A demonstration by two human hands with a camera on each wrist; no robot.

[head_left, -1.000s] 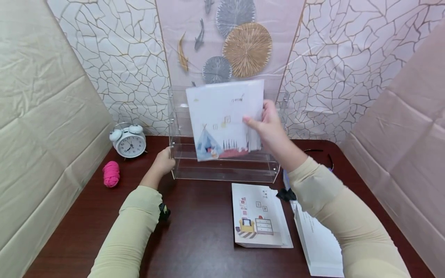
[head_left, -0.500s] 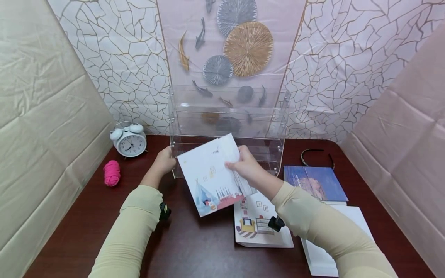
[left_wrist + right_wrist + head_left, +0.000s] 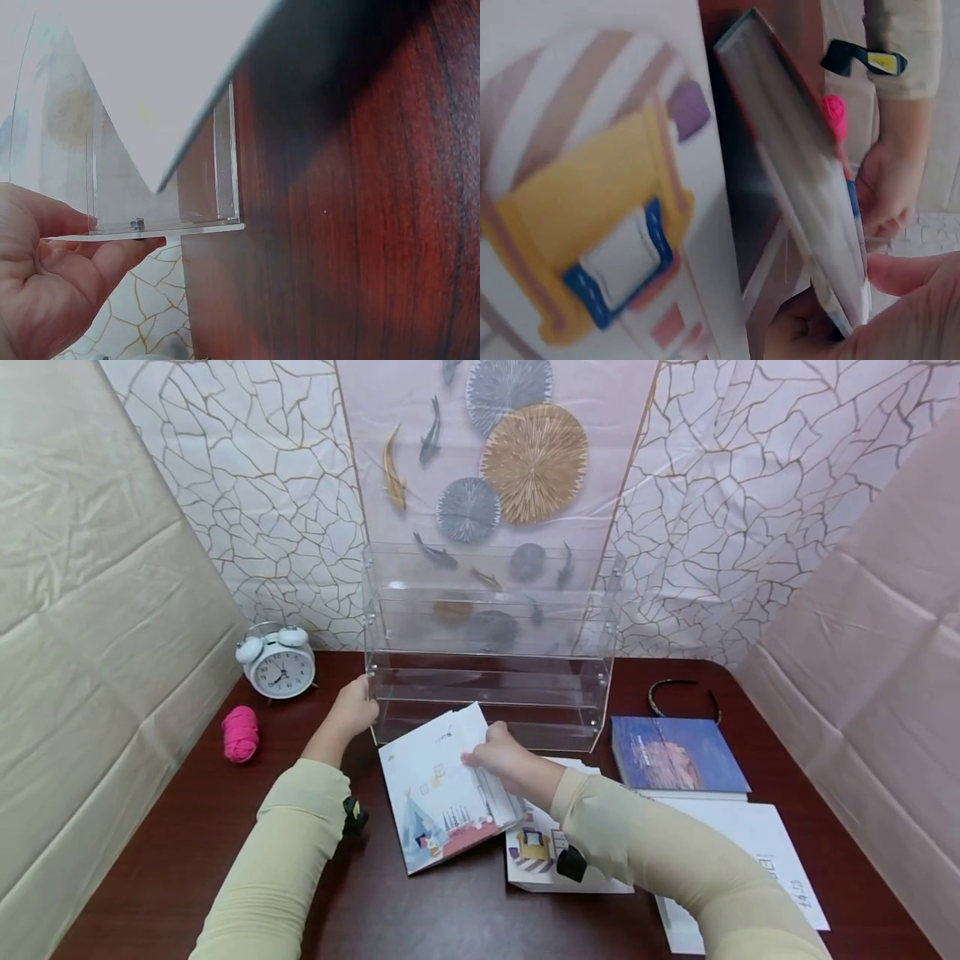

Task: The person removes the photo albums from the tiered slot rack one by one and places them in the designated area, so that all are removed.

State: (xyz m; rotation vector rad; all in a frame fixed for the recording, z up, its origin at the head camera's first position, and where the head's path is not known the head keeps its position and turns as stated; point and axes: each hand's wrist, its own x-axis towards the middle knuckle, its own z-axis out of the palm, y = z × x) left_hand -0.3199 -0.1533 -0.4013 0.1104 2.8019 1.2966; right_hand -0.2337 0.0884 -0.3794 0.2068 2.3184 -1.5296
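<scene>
My left hand (image 3: 352, 706) grips the side panel of a clear acrylic rack (image 3: 491, 689); in the left wrist view, thumb and fingers pinch the panel's edge (image 3: 202, 227) from both sides. With my right hand (image 3: 506, 758) I hold a white book (image 3: 442, 793) with a blue tent drawing, thumb on its cover. The book is tilted low over the table in front of the rack. In the right wrist view the book's page block (image 3: 802, 165) faces the camera, thumb and fingers around it. Another white book (image 3: 540, 860) with a yellow armchair lies partly hidden under my right forearm.
A blue-covered book (image 3: 675, 756) and a white book (image 3: 780, 852) lie on the right. Behind them is a headband (image 3: 660, 693). At the left stand a white alarm clock (image 3: 281, 670) and pink yarn (image 3: 240, 735). Fabric walls (image 3: 112, 652) enclose the table.
My right hand has brought the tent book down from in front of the rack's upper tiers to just above the table, turning it at a slant. My left hand keeps its grip on the rack.
</scene>
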